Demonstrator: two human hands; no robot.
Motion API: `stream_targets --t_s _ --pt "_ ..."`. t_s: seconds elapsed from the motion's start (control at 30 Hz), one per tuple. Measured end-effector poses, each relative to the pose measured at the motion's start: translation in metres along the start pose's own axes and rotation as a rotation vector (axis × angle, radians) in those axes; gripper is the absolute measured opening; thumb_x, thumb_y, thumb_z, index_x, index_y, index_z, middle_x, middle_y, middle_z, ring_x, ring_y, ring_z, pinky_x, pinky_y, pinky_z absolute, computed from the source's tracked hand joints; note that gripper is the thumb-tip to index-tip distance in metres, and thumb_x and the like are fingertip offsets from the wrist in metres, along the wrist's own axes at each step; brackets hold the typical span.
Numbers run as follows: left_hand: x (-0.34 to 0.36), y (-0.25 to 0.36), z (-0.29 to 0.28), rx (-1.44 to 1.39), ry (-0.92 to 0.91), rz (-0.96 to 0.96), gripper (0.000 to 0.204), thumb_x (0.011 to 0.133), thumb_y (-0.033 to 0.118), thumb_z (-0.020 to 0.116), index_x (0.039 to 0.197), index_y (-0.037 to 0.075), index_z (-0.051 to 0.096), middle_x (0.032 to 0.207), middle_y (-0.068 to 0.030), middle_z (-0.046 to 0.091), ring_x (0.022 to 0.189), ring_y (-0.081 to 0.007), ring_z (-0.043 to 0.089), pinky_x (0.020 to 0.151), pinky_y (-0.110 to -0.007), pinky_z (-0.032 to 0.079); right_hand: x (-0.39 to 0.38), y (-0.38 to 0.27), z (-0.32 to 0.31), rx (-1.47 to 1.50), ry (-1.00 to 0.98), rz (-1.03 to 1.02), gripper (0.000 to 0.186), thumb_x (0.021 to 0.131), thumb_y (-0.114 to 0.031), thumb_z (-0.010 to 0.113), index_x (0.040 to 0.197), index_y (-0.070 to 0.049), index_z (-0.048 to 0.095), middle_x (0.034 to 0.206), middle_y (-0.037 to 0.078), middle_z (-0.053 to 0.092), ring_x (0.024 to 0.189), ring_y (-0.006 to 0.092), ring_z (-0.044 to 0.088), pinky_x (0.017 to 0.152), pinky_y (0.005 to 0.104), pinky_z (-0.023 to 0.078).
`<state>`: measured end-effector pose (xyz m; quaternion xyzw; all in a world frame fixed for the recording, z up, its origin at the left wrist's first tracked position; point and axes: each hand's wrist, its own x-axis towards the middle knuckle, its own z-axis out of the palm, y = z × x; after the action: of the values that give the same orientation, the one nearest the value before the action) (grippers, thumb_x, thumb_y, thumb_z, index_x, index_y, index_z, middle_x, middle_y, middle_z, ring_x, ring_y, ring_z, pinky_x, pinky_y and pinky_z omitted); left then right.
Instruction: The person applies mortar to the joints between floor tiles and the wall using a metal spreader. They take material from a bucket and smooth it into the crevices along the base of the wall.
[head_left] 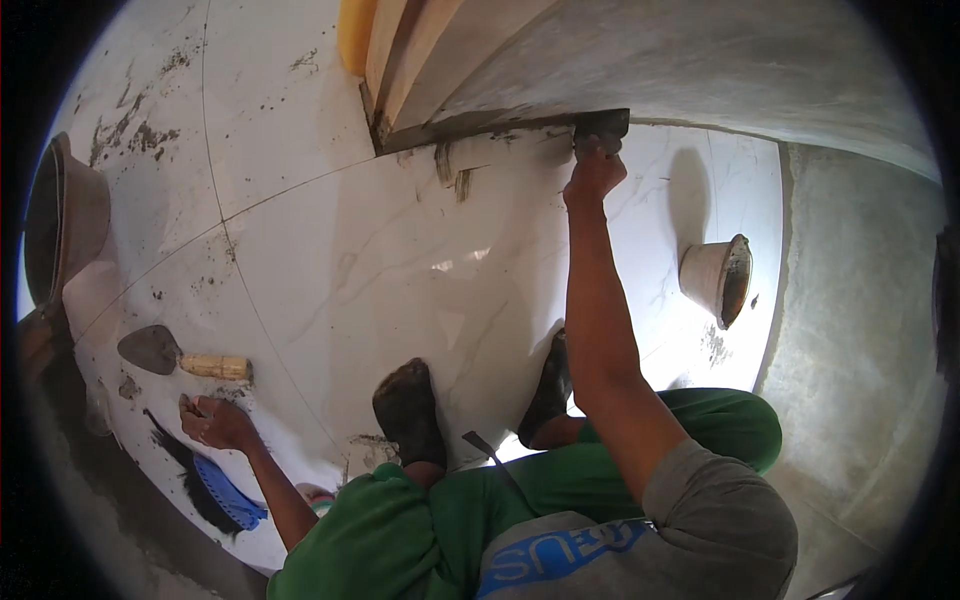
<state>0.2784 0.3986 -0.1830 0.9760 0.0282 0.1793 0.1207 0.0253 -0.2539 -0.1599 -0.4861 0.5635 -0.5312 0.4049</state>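
Note:
My right hand [597, 172] reaches far forward, closed around a dark, flat-bladed scraper [603, 123]. Its blade lies along the joint where the grey plastered wall [700, 60] meets the white tiled floor [480, 300]; the handle is hidden in my grip. Low on the left, my left hand [215, 422] rests close to the floor with its fingers curled in. What it holds, if anything, I cannot make out. Just beyond it lies a pointing trowel [152, 350] with a wooden handle. A blue brush [228, 492] with black bristles lies nearer me.
A mortar-stained bucket [88, 215] stands at the far left, and a smaller bucket [705, 278] sits to the right. A wooden frame [420, 60] and a yellow object [355, 35] border the wall. A thin flat tool [490, 450] shows between my feet. Mortar spots mark the tiles.

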Motion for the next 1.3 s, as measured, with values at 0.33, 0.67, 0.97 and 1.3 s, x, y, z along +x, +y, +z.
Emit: stream_targets --t_s 0.33,0.67,0.97,1.3 --pt "0.003 0.002 -0.008 -0.028 -0.02 -0.139 0.038 0.107 0.03 0.054 0.127 0.001 0.068 0.125 -0.0188 0.065 0.112 -0.0334 0.068 0.099 -0.047 0.053 -0.125 -0.021 0.045 -0.352 -0.161 -0.132 0.018 0.094 -0.006 0.061 0.092 0.009 0.071 0.081 0.001 0.066 0.077 0.0135 0.053 0.07 0.0351 0.046" --pt "0.003 0.002 -0.003 0.008 -0.035 -0.099 0.04 0.106 0.032 0.053 0.124 0.0 0.069 0.121 -0.0187 0.067 0.112 -0.0328 0.067 0.098 -0.047 0.052 -0.199 -0.03 0.079 -0.316 -0.152 -0.1 0.031 0.099 -0.015 0.065 0.083 0.011 0.067 0.071 0.012 0.067 0.066 0.0184 0.056 0.067 0.0419 0.046" --pt "0.004 0.001 -0.004 0.077 -0.05 -0.061 0.041 0.106 0.033 0.053 0.126 0.001 0.067 0.122 -0.0188 0.067 0.114 -0.0334 0.066 0.101 -0.048 0.05 -0.252 -0.052 0.082 -0.476 -0.356 -0.11 0.026 0.1 -0.015 0.062 0.096 0.01 0.071 0.081 0.016 0.074 0.069 0.0242 0.063 0.07 0.0418 0.05" --pt "0.004 0.01 -0.012 0.007 -0.038 -0.153 0.04 0.106 0.032 0.052 0.125 0.0 0.066 0.124 -0.0199 0.065 0.116 -0.0353 0.064 0.101 -0.05 0.049 -0.261 -0.07 0.096 -0.405 -0.17 -0.12 0.026 0.103 -0.014 0.057 0.098 0.008 0.07 0.069 0.022 0.066 0.062 0.0388 0.065 0.063 0.0429 0.051"
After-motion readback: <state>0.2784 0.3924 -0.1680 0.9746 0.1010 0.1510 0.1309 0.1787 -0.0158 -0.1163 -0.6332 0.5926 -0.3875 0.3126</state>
